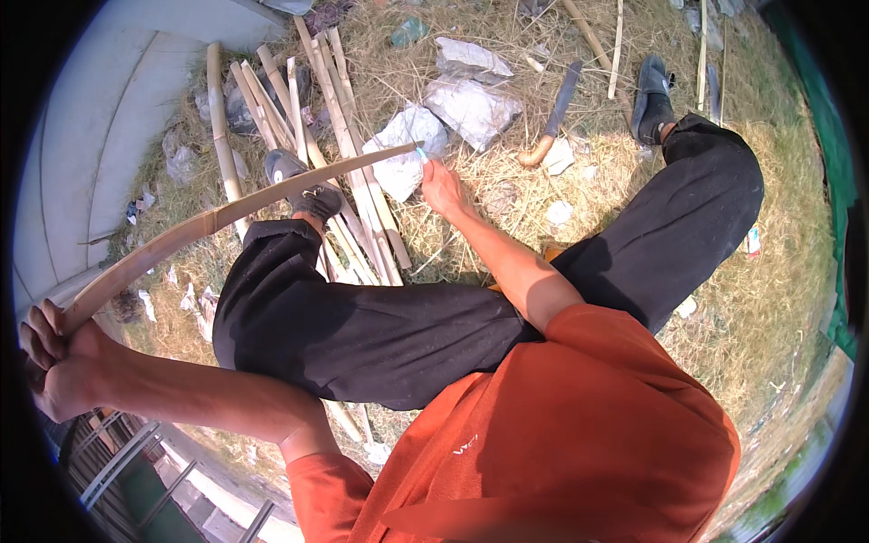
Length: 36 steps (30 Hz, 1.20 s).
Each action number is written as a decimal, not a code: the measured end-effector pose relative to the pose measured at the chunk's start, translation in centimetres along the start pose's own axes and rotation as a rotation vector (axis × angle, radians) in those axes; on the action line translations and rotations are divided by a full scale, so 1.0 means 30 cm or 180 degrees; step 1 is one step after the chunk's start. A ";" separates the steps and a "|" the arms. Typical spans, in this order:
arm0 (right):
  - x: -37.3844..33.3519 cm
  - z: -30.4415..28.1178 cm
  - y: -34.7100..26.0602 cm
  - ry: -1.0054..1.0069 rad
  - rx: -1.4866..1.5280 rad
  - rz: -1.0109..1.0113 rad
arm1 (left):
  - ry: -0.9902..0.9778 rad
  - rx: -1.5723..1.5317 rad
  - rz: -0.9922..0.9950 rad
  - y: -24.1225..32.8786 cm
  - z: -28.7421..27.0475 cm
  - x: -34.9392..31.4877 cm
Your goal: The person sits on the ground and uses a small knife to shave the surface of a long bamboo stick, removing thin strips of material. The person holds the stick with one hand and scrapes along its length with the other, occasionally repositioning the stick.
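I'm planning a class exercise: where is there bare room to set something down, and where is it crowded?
Roomiest is the dry grass between the right trouser leg and the green sheet, apart from small litter. Crowded: around the left shoe, with bamboo strips under the held strip, and beyond the right hand, with white stones and a knife.

The left arm [199, 393] reaches well out to the person's left, its forearm lying beside the left thigh [389, 330]. At its end the left grip [62, 369] is closed, fingers curled tight in shadow. The right arm [511, 258] stretches forward between the spread legs, wrist roughly in line with the forearm; the right grip [441, 187] is gathered into a pinch, fingertips pointing ahead.
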State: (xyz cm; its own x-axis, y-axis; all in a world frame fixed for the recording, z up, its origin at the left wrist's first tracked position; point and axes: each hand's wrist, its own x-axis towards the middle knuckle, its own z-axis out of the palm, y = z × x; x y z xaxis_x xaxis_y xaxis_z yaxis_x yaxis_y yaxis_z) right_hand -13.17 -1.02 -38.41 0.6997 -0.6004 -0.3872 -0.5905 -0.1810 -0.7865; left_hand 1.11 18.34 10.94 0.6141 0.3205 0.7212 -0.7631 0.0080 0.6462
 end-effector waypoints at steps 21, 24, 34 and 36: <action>-0.027 -0.098 -0.010 -0.0680 -0.0529 0.0379 | -0.0908 -0.0865 -0.0472 0.022 -0.080 0.055; 0.001 -0.044 0.126 -0.0374 -0.0480 0.0372 | -0.1072 -0.0916 -0.0512 0.021 -0.055 0.052; -0.005 -0.094 0.099 -0.0476 -0.0833 0.0610 | -0.1427 -0.1453 -0.0592 -0.013 -0.083 0.037; 0.006 -0.124 0.025 -0.0747 -0.0551 0.0850 | -0.1342 -0.1254 -0.0477 0.014 -0.062 -0.005</action>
State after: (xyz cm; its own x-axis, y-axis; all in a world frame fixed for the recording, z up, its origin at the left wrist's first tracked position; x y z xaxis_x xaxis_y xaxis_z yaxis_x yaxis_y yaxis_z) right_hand -14.98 -4.18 -37.27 0.5733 -0.4534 -0.6825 -0.8093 -0.1833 -0.5581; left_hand 0.32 20.06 10.61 0.6863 -0.1143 0.7183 -0.6297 0.4009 0.6654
